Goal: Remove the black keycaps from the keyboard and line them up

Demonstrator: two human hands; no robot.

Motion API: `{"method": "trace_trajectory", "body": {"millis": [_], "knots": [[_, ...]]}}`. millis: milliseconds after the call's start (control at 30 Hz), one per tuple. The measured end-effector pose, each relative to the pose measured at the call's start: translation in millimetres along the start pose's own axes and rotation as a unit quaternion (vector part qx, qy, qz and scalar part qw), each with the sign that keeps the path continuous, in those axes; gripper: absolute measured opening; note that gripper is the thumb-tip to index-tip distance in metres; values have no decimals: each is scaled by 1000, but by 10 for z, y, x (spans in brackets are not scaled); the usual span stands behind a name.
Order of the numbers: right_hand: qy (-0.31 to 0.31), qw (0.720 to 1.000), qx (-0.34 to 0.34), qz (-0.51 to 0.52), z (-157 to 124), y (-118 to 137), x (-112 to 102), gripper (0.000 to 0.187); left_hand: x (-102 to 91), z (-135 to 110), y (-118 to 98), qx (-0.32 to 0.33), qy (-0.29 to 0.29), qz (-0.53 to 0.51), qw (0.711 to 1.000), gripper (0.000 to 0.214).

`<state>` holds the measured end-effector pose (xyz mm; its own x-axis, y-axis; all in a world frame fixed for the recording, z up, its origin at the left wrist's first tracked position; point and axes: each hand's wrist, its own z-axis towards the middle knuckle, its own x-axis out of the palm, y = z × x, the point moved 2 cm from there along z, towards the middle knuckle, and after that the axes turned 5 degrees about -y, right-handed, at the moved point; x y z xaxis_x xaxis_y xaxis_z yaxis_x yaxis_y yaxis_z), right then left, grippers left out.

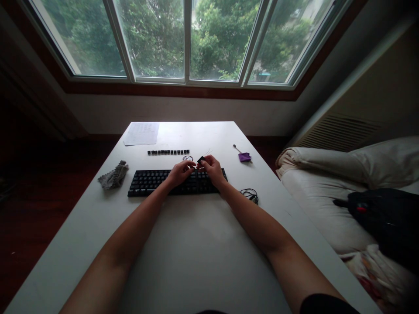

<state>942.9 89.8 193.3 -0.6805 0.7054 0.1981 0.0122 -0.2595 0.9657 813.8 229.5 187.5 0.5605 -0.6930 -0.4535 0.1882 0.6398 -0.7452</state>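
Observation:
A black keyboard point(153, 182) lies across the middle of the white table point(196, 244). Both my hands meet over its far edge. My right hand point(212, 169) pinches a small black keycap point(200, 159) at its fingertips. My left hand point(180, 172) is closed, its fingertips touching the same small piece or something thin beside it; what it grips is too small to name. A row of several loose black keycaps point(168, 152) lies just beyond the keyboard. A small wire ring tool point(187, 158) rests next to my hands.
A grey cloth point(113, 176) lies left of the keyboard, a paper sheet point(141, 133) at the far left corner. A purple brush point(244, 156) and a coiled black cable point(250, 194) lie to the right. A bed with white bedding point(327, 192) and a black bag point(386, 218) stands alongside.

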Motion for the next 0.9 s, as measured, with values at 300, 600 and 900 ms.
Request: {"method": "trace_trajectory", "body": {"millis": [300, 600, 900], "knots": [[15, 999, -22, -28, 1, -17, 7, 33, -9, 13, -50, 26, -4, 62, 998, 20], [11, 998, -29, -46, -17, -20, 22, 32, 11, -1, -39, -5, -2, 59, 998, 22], [17, 999, -33, -37, -74, 76, 56, 32, -37, 22, -22, -23, -34, 46, 998, 26]]}}
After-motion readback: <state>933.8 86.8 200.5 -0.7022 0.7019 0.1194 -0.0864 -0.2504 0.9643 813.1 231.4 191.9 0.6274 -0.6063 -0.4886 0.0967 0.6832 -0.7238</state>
